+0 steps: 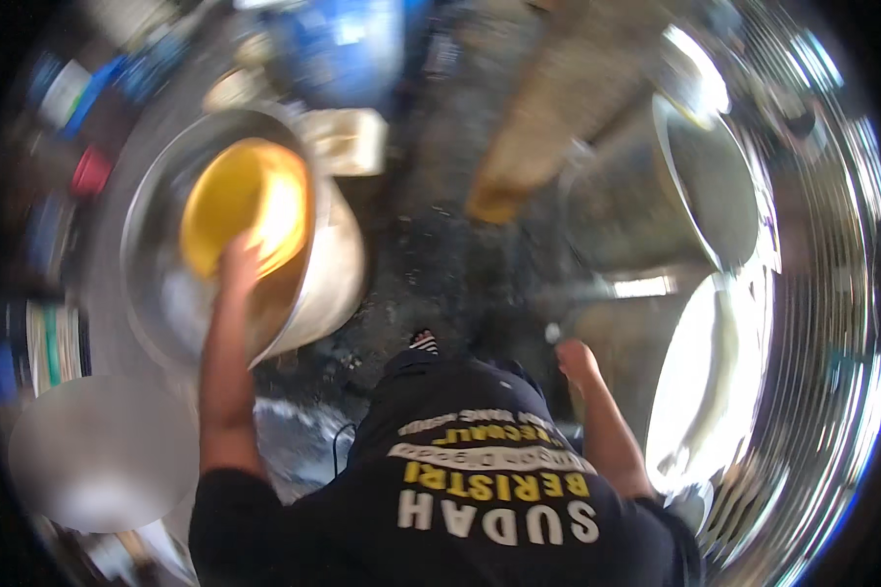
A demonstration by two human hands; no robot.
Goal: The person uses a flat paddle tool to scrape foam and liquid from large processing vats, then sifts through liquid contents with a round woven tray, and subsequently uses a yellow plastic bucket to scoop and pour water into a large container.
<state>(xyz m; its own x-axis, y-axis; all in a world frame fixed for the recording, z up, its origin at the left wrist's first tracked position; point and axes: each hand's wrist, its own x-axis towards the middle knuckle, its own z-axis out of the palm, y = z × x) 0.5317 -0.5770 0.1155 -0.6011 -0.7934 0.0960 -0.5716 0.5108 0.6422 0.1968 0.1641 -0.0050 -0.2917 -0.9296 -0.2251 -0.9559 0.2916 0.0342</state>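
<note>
A yellow plastic basin or bowl (224, 202) is tilted inside the mouth of a large, pale round tub (334, 271). My left hand (241, 257) reaches over the tub's rim and holds the yellow basin by its near side; motion blur hides the fingers. What else lies within the tub is too blurred to name. On the other side, my right hand (576, 361) hangs low with its fingers curled, beside a large vat. A small pale thing (553, 332) shows just beyond it, and whether the hand holds it is unclear.
Two large vats or drums (617, 198) stand at the right, one behind the other. A brown plank-like piece (495, 194) lies ahead. A blue drum (345, 51) and a whitish block-shaped container (352, 139) are beyond the tub. The dark floor looks wet. A red container (92, 170) is far left.
</note>
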